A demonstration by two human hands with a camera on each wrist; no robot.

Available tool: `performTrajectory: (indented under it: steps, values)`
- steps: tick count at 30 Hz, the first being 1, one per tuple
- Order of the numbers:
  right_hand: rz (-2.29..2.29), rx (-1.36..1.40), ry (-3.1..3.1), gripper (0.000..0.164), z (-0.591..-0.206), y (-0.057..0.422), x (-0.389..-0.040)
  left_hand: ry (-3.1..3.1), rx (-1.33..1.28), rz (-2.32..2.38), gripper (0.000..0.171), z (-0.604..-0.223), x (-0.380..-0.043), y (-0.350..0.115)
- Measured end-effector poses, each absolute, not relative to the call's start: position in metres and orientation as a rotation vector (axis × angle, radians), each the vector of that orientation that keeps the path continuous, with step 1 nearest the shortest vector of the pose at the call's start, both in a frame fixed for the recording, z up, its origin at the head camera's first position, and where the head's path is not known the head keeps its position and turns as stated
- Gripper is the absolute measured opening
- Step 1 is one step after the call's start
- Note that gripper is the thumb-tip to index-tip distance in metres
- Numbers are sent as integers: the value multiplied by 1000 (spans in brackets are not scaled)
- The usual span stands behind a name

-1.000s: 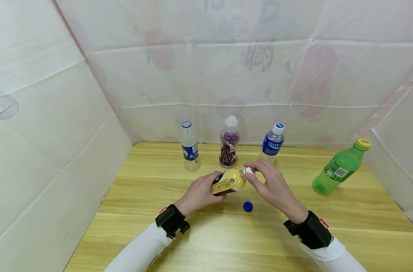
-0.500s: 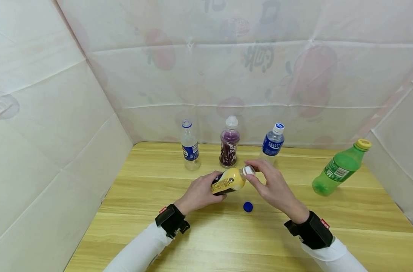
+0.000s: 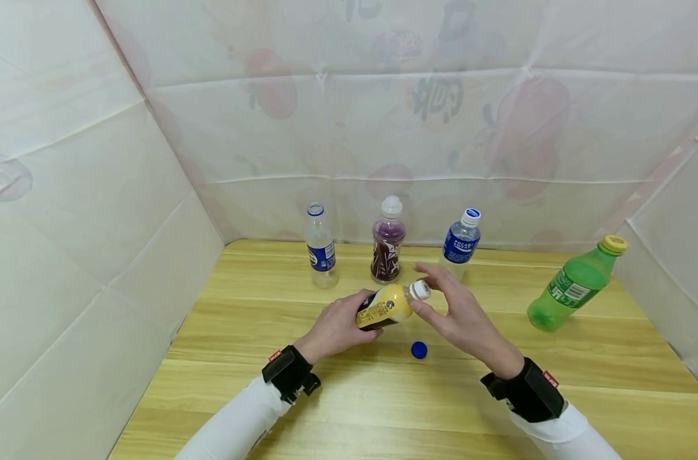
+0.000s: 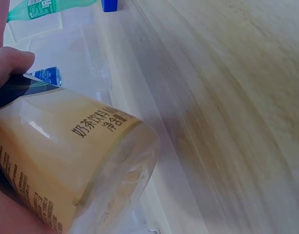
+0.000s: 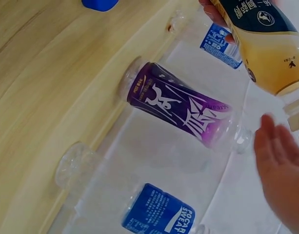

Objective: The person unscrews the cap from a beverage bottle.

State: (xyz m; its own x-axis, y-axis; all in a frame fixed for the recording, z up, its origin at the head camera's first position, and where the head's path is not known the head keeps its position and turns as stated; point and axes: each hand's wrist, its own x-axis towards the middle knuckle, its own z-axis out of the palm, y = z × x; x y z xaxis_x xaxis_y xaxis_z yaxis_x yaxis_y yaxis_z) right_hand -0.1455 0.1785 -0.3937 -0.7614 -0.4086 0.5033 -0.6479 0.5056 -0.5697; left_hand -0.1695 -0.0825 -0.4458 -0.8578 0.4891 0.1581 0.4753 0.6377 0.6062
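My left hand [image 3: 339, 324] grips a yellow milk tea bottle [image 3: 388, 305] with a dark label, its fingers round the lower body. The bottle is tilted over the table, its white cap [image 3: 422, 289] on and pointing right. Around that cap my right hand [image 3: 461, 313] is spread, thumb by the neck and fingers beyond, not curled on it. In the right wrist view the fingers [image 5: 281, 146] extend loosely just below the bottle's neck. The left wrist view shows the bottle's clear base [image 4: 122, 180] close up. A loose blue bottle cap [image 3: 419, 349] lies on the table below.
Behind the hands stand a capless clear bottle [image 3: 323, 255], a purple-labelled bottle [image 3: 388, 246] and a blue-labelled Pocari Sweat bottle [image 3: 461, 241]. A green bottle [image 3: 576, 284] with a yellow cap is at right. White sheeting [image 3: 349, 128] walls the wooden table [image 3: 383, 409].
My right fingers and thumb have loosened from the white cap and spread apart, so more of it shows. The left hand and the bottle have barely moved.
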Motion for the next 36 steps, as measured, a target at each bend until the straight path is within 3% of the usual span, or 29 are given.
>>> performTrajectory:
  steps: [3,7,23,29,36]
  values:
    - [1092,815,-2521,72,-394,178,-145,2821,832,1036,65,-445,-169,-82]
    - [1004,729,-2571,68,-395,176,-145,2830,842,1028,65,-446,-169,-82]
    - [856,670,-2438,20,-396,175,-147,2859,861,967,67,-446,-170,-82]
    - [912,704,-2400,21,-395,175,-147,2865,855,964,67,-446,-170,-82]
    - [1003,720,-2409,34,-394,177,-146,2858,834,974,67,-447,-170,-82]
